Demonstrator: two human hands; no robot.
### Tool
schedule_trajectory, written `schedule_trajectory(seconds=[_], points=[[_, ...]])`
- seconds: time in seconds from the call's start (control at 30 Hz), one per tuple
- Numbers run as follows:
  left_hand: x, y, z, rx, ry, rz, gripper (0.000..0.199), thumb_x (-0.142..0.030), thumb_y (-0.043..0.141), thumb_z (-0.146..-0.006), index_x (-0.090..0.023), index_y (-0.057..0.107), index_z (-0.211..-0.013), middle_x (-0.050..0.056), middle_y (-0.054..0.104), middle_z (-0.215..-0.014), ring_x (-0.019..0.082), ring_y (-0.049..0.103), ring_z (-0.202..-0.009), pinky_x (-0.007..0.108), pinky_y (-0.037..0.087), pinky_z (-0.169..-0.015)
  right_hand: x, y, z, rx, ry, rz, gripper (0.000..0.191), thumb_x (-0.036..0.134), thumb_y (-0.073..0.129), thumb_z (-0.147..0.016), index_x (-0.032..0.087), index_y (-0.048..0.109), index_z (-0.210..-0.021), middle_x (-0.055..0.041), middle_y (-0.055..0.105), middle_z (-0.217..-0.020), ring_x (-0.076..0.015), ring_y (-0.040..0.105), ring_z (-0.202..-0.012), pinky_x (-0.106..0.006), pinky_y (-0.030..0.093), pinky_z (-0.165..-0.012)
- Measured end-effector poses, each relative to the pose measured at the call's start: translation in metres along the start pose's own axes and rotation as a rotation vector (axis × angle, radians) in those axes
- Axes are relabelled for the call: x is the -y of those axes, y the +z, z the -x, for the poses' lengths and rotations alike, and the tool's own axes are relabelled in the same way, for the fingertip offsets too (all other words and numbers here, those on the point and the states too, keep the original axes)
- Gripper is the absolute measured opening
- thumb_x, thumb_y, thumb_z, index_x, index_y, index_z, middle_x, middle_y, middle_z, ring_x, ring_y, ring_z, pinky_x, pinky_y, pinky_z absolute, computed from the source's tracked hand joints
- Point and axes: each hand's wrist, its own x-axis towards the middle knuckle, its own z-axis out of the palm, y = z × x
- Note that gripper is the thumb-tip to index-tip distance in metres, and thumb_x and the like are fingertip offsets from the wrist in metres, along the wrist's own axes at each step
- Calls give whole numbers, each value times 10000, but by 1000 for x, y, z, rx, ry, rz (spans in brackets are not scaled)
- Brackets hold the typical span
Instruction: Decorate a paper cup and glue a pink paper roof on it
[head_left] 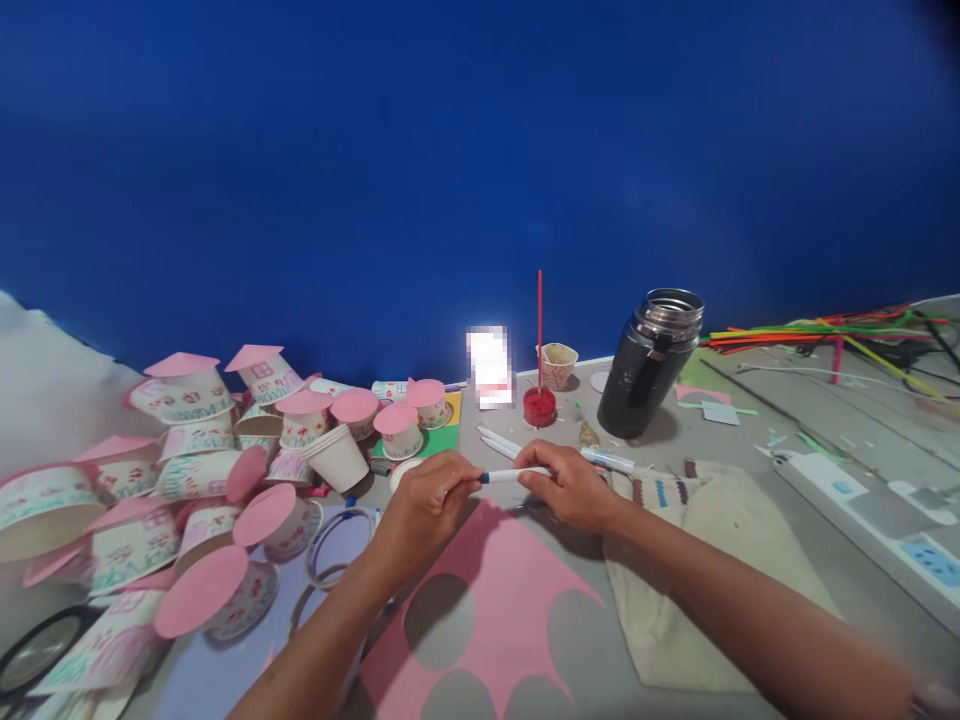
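A white marker pen [513, 477] with a blue end lies level between my two hands above the table. My left hand [431, 492] pinches its blue end, the fingers partly hiding what they grip. Thumb and fingers of my right hand [571, 485] are closed on the white barrel. Below both hands lies a pink paper sheet [510, 580] with round holes cut in it. Just behind my right hand rest white pens [499, 442] and a clear-barrelled pen [607, 460].
Decorated paper cups with pink roofs [206, 590] crowd the left, near tape rings [341, 545]. A dark open flask [649, 365], a red pot [540, 407] with an upright stick and a small paper cup [559, 368] stand behind. At right are a cloth bag [720, 570] and a power strip [885, 530].
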Motion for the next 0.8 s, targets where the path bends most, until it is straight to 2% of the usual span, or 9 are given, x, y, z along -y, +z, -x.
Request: schedule_trajectory(seconds=[0.07,0.13,0.2,0.27,0.37,0.47,0.57,0.63,0.8], points=[[-1,-6,-4,-7,-36,-68,168,-222,567,-1018,-213,735,-1022,47,783,-909,198,745,-825,313,597,-747,-4,-5,-5,-12,48,17,199,285,505,-999,220,676,-922,15,745,-804,-158,676,-712,-245,495,-657],[-2,-17,0,-54,-103,-157,193,-269,580,-1021,-230,710,-1158,67,785,-1080,242,751,-1010,384,610,-899,-13,-13,-10,-55,106,63,233,317,478,-1013,221,678,-941,0,759,-866,-172,700,-795,-258,518,-726],[-2,-29,14,-145,-159,-261,257,-293,573,-1031,-235,665,-1263,89,746,-1209,270,713,-1154,435,582,-1014,-28,-20,-13,-117,183,132,265,334,445,-1020,215,676,-969,-28,765,-914,-195,702,-845,-288,516,-784],[-1,-35,37,-198,-163,-371,243,-293,563,-1036,-223,660,-1248,104,721,-1216,278,704,-1163,438,583,-1017,-44,-23,-15,-162,265,210,273,344,442,-1013,209,676,-978,-59,768,-937,-219,694,-825,-314,499,-770],[3,-30,74,-123,-149,-502,315,-247,566,-1022,-201,607,-1331,152,680,-1320,310,678,-1231,466,585,-1029,-60,-18,-16,-166,326,327,250,337,471,-998,210,683,-956,-95,769,-961,-257,684,-873,-338,461,-770],[11,-16,94,-26,-162,-568,497,-183,591,-978,-169,499,-1466,209,623,-1443,357,629,-1329,522,578,-1054,-66,-8,-14,-133,333,440,249,311,473,-1005,213,682,-910,-111,765,-973,-271,670,-931,-339,434,-763],[26,-8,93,45,-192,-564,641,-129,634,-913,-177,433,-1520,220,565,-1530,380,556,-1428,569,530,-1122,-67,-3,-10,-110,334,547,266,289,456,-1022,211,685,-911,-117,762,-963,-272,660,-926,-337,419,-728],[37,-6,87,43,-200,-551,698,-74,642,-867,-202,427,-1519,205,565,-1537,375,540,-1449,583,510,-1142,-67,-2,-8,-97,318,600,248,284,477,-1018,210,692,-920,-117,763,-953,-280,657,-929,-343,423,-727],[61,-3,77,-8,-217,-549,734,10,588,-829,-241,439,-1503,186,541,-1540,365,547,-1430,606,510,-1129,-68,-5,-7,-115,202,630,200,284,548,-984,185,720,-968,-152,752,-1003,-339,639,-1005,-423,468,-867]])
